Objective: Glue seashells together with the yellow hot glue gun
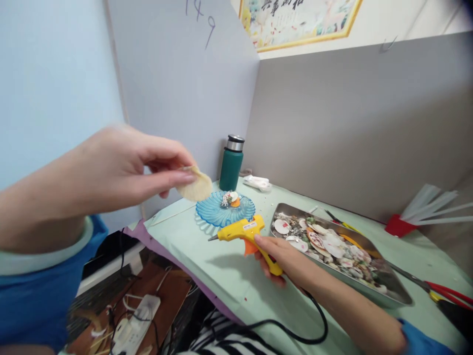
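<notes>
My left hand (pixel 121 170) is raised at the left and pinches a pale, flat round shell (pixel 195 187) between thumb and fingers, above the table's left edge. My right hand (pixel 283 261) is wrapped round the handle of a yellow glue gun (pixel 244 232) with an orange trigger, its nozzle pointing left just over the green table. A black cord (pixel 295 335) runs from the gun toward me. Just beyond the gun sits a blue glass dish (pixel 225 209) holding a small decorated piece.
A metal tray (pixel 391 291) full of shells and small bits lies at the right. A green flask (pixel 231 165) stands by the grey partition. Red-handled tools (pixel 449 294) and a red holder of glue sticks (pixel 399 226) are at the far right. A power strip (pixel 136 323) lies below the table.
</notes>
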The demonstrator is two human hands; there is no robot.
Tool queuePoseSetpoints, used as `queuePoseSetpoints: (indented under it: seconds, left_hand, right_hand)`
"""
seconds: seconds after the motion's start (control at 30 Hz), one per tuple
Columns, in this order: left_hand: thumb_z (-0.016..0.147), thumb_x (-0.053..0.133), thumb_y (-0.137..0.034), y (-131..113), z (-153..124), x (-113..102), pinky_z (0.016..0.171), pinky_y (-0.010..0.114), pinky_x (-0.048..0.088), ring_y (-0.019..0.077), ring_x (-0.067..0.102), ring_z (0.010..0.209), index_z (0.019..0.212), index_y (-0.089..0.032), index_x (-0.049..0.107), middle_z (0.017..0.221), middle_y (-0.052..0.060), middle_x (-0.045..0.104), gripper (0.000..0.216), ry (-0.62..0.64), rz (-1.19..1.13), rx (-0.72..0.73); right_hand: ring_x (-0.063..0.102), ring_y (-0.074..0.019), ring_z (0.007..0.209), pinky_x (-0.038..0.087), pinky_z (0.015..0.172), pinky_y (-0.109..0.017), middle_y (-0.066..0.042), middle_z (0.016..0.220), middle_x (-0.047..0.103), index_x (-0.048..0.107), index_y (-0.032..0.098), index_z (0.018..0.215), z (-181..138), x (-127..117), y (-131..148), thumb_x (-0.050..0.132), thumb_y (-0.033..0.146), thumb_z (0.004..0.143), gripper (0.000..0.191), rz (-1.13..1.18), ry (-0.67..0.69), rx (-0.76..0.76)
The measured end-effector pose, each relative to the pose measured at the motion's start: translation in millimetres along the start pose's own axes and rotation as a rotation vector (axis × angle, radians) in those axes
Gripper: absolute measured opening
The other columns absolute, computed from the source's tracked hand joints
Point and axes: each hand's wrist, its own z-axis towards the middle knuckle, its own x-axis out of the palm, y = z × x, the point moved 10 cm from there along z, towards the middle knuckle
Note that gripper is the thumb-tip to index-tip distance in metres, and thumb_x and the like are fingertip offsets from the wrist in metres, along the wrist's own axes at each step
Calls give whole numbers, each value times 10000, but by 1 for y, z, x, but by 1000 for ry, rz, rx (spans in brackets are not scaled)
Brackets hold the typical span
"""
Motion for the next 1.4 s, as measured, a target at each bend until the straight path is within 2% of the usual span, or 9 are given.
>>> queuePoseSetpoints:
  seconds: [0.17, 0.3, 0.47, 0.6, 0.83, 0.97, 1.17, 1.27, 1.4]
  left_hand:
    - [767, 542, -379, 12, -24, 14, 438, 114, 303, 19, 433, 436, 901, -208, 669, 530, -75, 525, 251, -18, 85, -43]
    - [773, 532, -401, -1, -18, 28, 396, 134, 263, 28, 402, 405, 851, -212, 677, 506, -62, 520, 251, 39, 19, -17]
    - [762, 566, -342, -17, 0, 38, 422, 160, 329, 63, 474, 437, 819, -202, 665, 520, -32, 564, 180, 34, -189, -59]
    - [785, 536, -342, -32, 38, 57, 448, 174, 386, 81, 531, 460, 871, -160, 626, 557, -7, 596, 220, -72, -455, -91]
    - [773, 524, -357, -75, 138, 151, 460, 179, 409, 94, 576, 486, 852, -141, 615, 631, 23, 633, 247, 18, -662, -63]
    - [764, 508, -307, -104, 169, 214, 503, 193, 404, 113, 579, 525, 820, -145, 651, 606, 32, 644, 224, 189, -564, -20]
    - [737, 515, -293, -147, 161, 277, 523, 208, 355, 133, 559, 577, 810, -183, 709, 688, 37, 680, 235, 426, -289, 152]
    - [777, 466, -322, -158, 159, 292, 583, 210, 373, 143, 580, 650, 853, -233, 707, 771, 27, 693, 268, 480, -257, 239]
    - [748, 460, -206, -139, 173, 297, 629, 253, 389, 205, 591, 772, 911, -233, 695, 859, 75, 686, 287, 360, -15, 153]
  right_hand:
    - [401, -64, 348, 293, 341, -175, 39, 484, 492, 491, 168, 742, -12, -22, -8, 385, 630, 790, 476, -53, -93, 1]
    - [398, -66, 364, 303, 354, -182, 31, 500, 496, 508, 165, 743, -26, -40, -5, 385, 615, 796, 470, -68, -163, -34]
    - [424, -81, 375, 349, 397, -210, 1, 507, 523, 544, 172, 675, -57, -76, 0, 396, 592, 805, 465, -112, -308, -70]
    - [435, -90, 387, 367, 415, -221, -19, 513, 530, 501, 181, 547, -86, -122, -1, 377, 619, 797, 519, -185, -473, -102]
    - [486, -102, 500, 401, 539, -222, -1, 558, 541, 500, 180, 671, -151, -204, 16, 387, 580, 822, 442, -418, -1021, -335]
    - [541, -112, 529, 405, 469, -209, -19, 664, 590, 505, 170, 789, -144, -225, -1, 365, 577, 832, 432, -242, -929, -304]
    - [548, -108, 479, 389, 399, -198, -5, 637, 588, 511, 168, 816, -140, -243, -16, 425, 589, 792, 431, -157, -884, -274]
    - [536, -104, 450, 384, 386, -197, 5, 608, 584, 506, 175, 805, -142, -244, -18, 449, 583, 779, 412, -134, -885, -273]
    - [529, -101, 427, 363, 365, -192, 20, 588, 576, 505, 183, 819, -143, -244, -22, 453, 574, 776, 397, -90, -867, -252]
